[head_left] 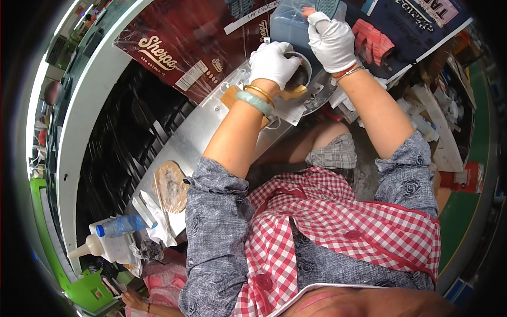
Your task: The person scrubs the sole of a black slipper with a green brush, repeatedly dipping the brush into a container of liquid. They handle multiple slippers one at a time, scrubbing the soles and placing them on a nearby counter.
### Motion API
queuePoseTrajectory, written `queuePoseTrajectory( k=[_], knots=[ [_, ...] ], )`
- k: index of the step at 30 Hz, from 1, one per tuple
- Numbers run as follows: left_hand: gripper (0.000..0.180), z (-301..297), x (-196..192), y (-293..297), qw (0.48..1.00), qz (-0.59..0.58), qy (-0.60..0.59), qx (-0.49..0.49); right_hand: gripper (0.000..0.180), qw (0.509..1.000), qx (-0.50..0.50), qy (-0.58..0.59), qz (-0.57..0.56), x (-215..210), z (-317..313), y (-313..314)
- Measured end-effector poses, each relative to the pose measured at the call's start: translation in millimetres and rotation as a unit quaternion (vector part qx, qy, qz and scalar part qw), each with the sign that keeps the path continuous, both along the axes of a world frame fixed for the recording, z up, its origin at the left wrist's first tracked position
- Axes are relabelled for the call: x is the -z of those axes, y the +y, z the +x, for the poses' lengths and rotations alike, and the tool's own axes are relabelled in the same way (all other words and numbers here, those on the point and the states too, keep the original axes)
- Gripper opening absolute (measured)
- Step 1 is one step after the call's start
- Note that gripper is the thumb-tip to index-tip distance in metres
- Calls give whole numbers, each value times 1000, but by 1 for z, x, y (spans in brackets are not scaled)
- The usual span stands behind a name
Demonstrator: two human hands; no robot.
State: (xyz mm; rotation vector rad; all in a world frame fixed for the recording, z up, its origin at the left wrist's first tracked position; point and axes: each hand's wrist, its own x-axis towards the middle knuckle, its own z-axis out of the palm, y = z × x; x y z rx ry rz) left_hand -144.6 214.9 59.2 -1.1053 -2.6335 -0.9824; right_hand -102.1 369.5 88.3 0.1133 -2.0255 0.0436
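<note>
My left hand (274, 64), in a white glove, is closed with its fingers curled at the rim of a white round container (307, 64). Dark and tan material shows inside the container; what the fingers grip is hidden. To its right my right hand (332, 43), also gloved in white, is closed around a grey-green, flat, ribbed object (327, 7). A bare fingertip pokes out of that glove. Just beyond both hands stands a translucent blue plastic box (288, 26). A red work glove (372, 42) lies right of my right hand.
Maroon cartons under plastic wrap (185, 47) stand beyond the metal bench (208, 120). Left of the bench are black stacked parts (124, 121). A tan oval piece (170, 186), a blue-capped bottle (120, 226) and another person's hand (132, 300) are at lower left. Scraps (422, 121) lie right.
</note>
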Motion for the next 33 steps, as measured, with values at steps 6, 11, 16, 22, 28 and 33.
queuePoseTrajectory(
  k=[6,11,16,22,28,33],
  knots=[
    [30,0,6,4,999,-11,16,-40,21,1000,6,-24,-10,-5,5,-6],
    [27,7,5,-5,986,114,22,-117,20,1000,16,-12,-6,-1,0,-2],
    [11,36,15,-21,948,235,88,-197,21,992,59,-33,-105,-4,4,-19],
    [10,53,30,6,959,178,37,-216,20,992,45,16,-118,0,-2,-26],
    [10,62,26,12,958,123,118,-229,19,994,55,-23,-94,-1,3,-20],
    [18,76,26,20,960,128,145,-203,17,995,54,-12,-85,-7,5,-29]
  ],
)
